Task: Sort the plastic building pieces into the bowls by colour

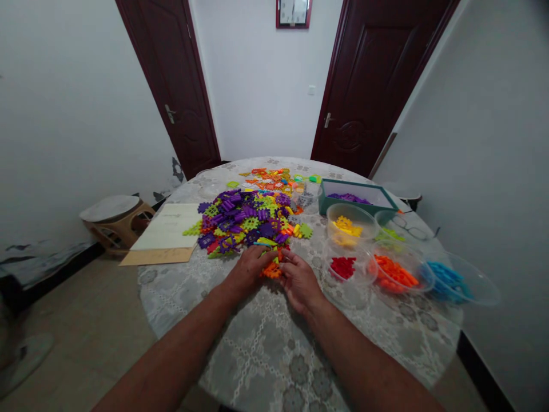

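My left hand [247, 269] and my right hand [299, 279] meet at the near edge of a heap of plastic interlocking pieces [244, 214]. Between them is an orange notched building piece [271, 271], with the fingers of both hands closed at its sides. More orange and yellow-green pieces lie right by the fingertips, and I cannot tell whether any is joined to it. The heap is mostly purple, with yellow-green, red and orange pieces mixed in. Some left fingertips are hidden behind the hand.
Clear tubs of yellow [346, 228], red [343, 268], orange [393, 273] and blue pieces [448, 281] stand to the right. Behind them sits a green box [358, 191] holding purple pieces. Glasses [417, 232] lie far right. Paper sheets [165, 232] lie left.
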`<action>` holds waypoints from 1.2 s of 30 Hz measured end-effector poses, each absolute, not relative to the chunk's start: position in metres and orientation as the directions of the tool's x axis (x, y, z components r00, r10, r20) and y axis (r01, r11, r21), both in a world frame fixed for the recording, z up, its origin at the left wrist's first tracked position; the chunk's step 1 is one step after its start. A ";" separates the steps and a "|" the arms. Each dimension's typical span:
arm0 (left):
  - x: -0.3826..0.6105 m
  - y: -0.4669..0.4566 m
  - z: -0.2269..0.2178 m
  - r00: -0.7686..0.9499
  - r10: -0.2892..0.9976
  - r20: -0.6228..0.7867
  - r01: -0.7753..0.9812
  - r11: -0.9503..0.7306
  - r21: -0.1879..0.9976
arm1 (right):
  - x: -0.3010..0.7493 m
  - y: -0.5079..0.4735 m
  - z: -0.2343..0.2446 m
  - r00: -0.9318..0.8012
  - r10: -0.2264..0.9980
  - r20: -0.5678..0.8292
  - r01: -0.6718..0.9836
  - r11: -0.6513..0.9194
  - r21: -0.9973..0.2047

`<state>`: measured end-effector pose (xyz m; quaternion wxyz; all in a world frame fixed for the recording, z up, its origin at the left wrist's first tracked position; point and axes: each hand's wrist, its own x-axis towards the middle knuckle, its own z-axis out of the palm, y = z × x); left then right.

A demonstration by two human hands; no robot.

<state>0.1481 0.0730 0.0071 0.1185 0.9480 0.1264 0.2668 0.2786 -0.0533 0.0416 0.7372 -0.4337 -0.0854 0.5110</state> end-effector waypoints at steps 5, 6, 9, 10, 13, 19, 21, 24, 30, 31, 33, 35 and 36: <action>0.150 0.075 0.011 0.828 0.321 0.460 0.183 -0.930 0.319 | 0.277 -0.053 0.044 0.416 0.868 -0.272 -0.674 0.094 -0.733; 0.150 0.074 0.012 0.830 0.323 0.455 0.191 -0.930 0.313 | 0.278 -0.053 0.044 0.416 0.869 -0.269 -0.667 0.090 -0.740; 0.152 0.074 0.015 0.836 0.326 0.442 0.209 -0.933 0.293 | 0.281 -0.053 0.044 0.410 0.875 -0.257 -0.639 0.075 -0.765; 0.152 0.074 0.016 0.839 0.320 0.439 0.207 -0.935 0.286 | 0.282 -0.052 0.044 0.407 0.879 -0.250 -0.628 0.071 -0.775; 0.153 0.077 0.019 0.851 0.288 0.439 0.187 -0.947 0.260 | 0.286 -0.051 0.041 0.408 0.886 -0.218 -0.584 0.070 -0.809; 0.154 0.081 0.017 0.861 0.265 0.434 0.186 -0.959 0.216 | 0.294 -0.048 0.034 0.456 0.866 -0.206 -0.538 0.083 -0.839; 0.154 0.081 0.016 0.860 0.272 0.431 0.203 -0.959 0.200 | 0.296 -0.048 0.032 0.451 0.869 -0.202 -0.510 0.065 -0.858; 0.154 0.080 0.015 0.866 0.277 0.416 0.227 -0.959 0.168 | 0.300 -0.048 0.030 0.482 0.859 -0.173 -0.419 0.052 -0.906; 0.159 0.084 0.020 0.864 0.294 0.408 0.246 -0.955 0.168 | 0.308 -0.051 0.030 0.535 0.837 -0.113 -0.294 0.059 -0.954; 0.160 0.086 0.021 0.862 0.303 0.407 0.244 -0.951 0.191 | 0.309 -0.051 0.029 0.537 0.836 -0.111 -0.297 0.065 -0.953; 0.161 0.091 0.023 0.856 0.321 0.405 0.234 -0.939 0.251 | 0.308 -0.051 0.029 0.532 0.839 -0.116 -0.317 0.071 -0.946; 0.161 0.096 0.025 0.844 0.343 0.412 0.218 -0.922 0.321 | 0.304 -0.051 0.029 0.505 0.850 -0.152 -0.343 0.036 -0.938; 0.160 0.099 0.025 0.833 0.359 0.422 0.211 -0.910 0.357 | 0.302 -0.051 0.029 0.490 0.853 -0.181 -0.359 0.008 -0.933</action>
